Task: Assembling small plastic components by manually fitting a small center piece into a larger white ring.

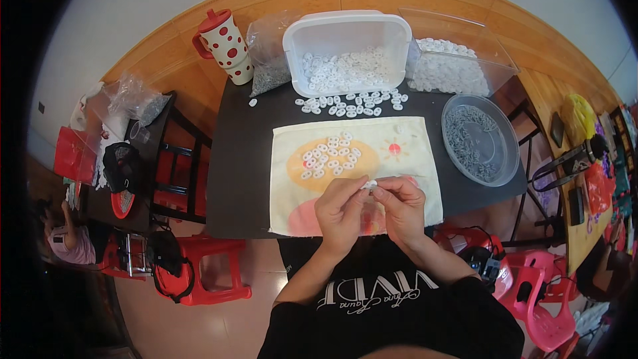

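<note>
Over the near part of a cream cloth (pixel 415 139) my two hands meet, fingertips pinching one small white oval plastic piece (pixel 369 185). My left hand (pixel 340 211) grips it from the left, and my right hand (pixel 402 207) from the right. Both are closed, and the fingers partly cover the piece. Beyond them on the cloth lie several loose white two-holed oval pieces (pixel 332 154). More of these pieces (pixel 355 104) are scattered behind the cloth, in front of a white bin (pixel 350 21) that holds a heap of them.
A round clear tub (pixel 512 153) of grey metal screws stands at the right of the black table (pixel 240 159). At the back are a clear box (pixel 465 70) of white pieces, a bag (pixel 269 76) of metal parts and a dotted tumbler (pixel 229 50). Far left, another person (pixel 73 239) sits.
</note>
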`<action>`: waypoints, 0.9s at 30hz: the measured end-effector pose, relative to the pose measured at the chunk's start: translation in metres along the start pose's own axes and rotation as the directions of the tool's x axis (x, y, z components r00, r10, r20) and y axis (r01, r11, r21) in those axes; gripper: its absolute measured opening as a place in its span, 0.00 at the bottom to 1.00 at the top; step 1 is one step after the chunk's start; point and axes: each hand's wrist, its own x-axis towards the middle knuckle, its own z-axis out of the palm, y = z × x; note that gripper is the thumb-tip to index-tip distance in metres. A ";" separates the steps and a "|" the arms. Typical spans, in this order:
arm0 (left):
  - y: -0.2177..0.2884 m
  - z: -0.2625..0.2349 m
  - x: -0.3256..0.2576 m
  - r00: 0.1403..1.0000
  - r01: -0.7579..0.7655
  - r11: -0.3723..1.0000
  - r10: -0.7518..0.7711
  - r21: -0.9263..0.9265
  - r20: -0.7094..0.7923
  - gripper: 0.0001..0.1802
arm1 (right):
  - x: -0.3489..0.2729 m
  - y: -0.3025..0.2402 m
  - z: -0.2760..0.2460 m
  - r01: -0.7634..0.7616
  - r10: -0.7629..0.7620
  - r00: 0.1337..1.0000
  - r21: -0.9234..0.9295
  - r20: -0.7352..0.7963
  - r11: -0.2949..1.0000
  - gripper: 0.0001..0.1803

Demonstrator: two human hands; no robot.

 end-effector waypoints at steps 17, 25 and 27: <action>0.002 -0.012 0.015 0.906 0.318 0.946 -0.325 0.070 0.273 0.09 | 0.028 -0.039 -0.020 0.247 0.047 0.907 -0.618 0.419 0.747 0.10; -0.006 -0.014 0.009 0.905 -0.002 0.961 -0.116 0.276 0.408 0.13 | 0.028 -0.033 -0.029 0.314 0.047 0.900 -0.719 0.434 0.620 0.08; -0.003 -0.012 0.007 0.911 0.013 0.959 -0.127 0.282 0.391 0.13 | 0.027 -0.032 -0.029 0.297 0.065 0.902 -0.722 0.427 0.625 0.08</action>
